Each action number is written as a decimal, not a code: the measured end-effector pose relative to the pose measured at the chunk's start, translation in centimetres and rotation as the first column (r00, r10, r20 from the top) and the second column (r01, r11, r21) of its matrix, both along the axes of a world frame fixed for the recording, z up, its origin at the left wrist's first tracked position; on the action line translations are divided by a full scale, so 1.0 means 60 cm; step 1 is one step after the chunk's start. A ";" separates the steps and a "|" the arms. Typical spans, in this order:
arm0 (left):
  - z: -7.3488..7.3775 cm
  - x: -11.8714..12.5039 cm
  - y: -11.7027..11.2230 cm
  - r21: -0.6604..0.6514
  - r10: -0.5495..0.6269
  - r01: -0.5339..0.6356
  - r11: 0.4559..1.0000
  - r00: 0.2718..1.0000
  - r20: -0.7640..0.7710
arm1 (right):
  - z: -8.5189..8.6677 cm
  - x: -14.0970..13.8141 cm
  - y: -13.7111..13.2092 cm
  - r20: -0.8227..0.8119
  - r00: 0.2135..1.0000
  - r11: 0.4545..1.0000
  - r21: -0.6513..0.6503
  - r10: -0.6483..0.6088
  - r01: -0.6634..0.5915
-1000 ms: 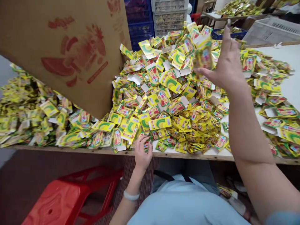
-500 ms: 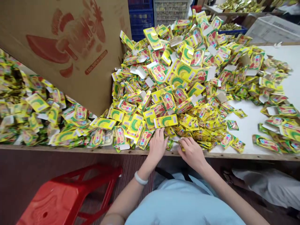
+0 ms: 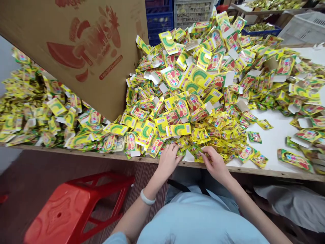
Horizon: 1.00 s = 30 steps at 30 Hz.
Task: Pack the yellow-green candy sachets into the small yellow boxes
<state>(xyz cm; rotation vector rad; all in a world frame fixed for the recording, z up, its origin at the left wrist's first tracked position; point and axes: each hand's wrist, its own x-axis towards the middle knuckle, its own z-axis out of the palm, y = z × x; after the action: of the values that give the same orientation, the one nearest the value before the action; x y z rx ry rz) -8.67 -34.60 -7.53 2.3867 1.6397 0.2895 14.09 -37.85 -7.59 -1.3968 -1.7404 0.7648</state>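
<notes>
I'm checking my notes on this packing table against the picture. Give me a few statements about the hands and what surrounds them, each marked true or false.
1. Both hands are at the near edge of the table. True: left hand and right hand rest among the sachets.
2. The stool is blue. False: it is red.
3. A cardboard box leans over the pile's left side. True.
4. The left wrist is bare. False: it wears a pale bracelet.
5. The packets are mostly yellow and green. True.

Bright even indoor light, soft shadows, glossy glare on packets, wide-angle bending at edges, slight motion blur.
</notes>
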 end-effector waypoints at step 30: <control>0.069 0.021 0.004 -0.264 0.039 0.175 0.948 0.763 0.645 | 0.082 0.004 0.047 0.067 0.915 0.916 -0.070 0.399 -0.394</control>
<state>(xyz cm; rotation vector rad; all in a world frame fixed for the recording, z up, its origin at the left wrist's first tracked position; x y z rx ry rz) -7.42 -34.33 -3.39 1.8036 1.1587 0.6955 14.35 -35.04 -2.68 -1.1308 -2.1150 0.9905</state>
